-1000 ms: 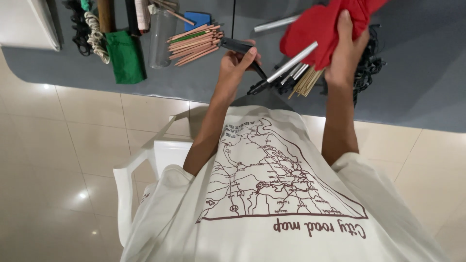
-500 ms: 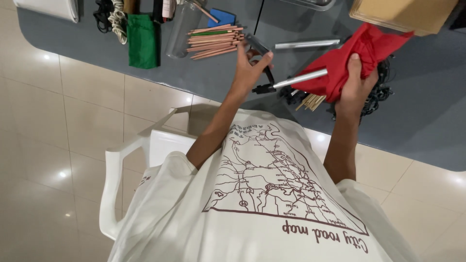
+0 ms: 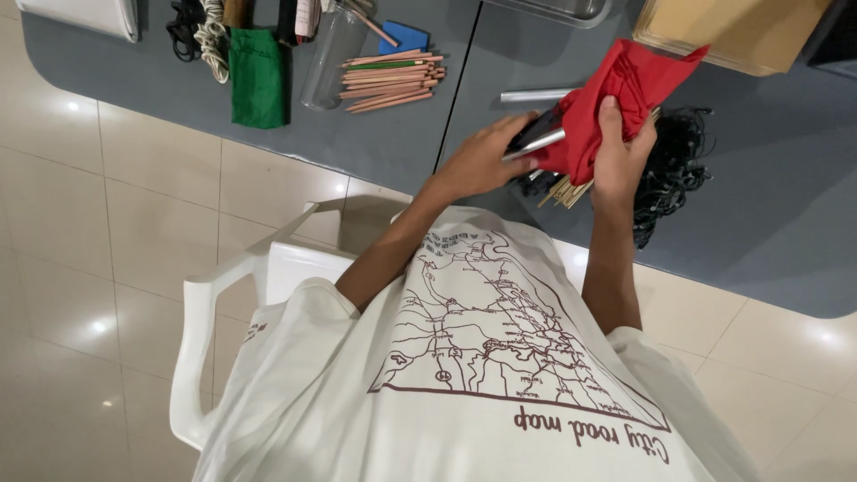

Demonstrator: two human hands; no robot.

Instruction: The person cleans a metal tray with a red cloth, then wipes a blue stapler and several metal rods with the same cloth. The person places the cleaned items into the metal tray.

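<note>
Red cloth pouch [image 3: 616,98], crumpled, open, silver rods [image 3: 534,143] protruding

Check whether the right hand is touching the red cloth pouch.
Touching. The head view shows the right hand wrapped around the red cloth pouch, fingers pressed into the fabric, with no gap between them.

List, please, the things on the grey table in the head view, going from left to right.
Coiled rope → green cloth pouch → clear glass → pile of pencils → left hand → red cloth bag, held by the right hand → black cord tangle.
</note>
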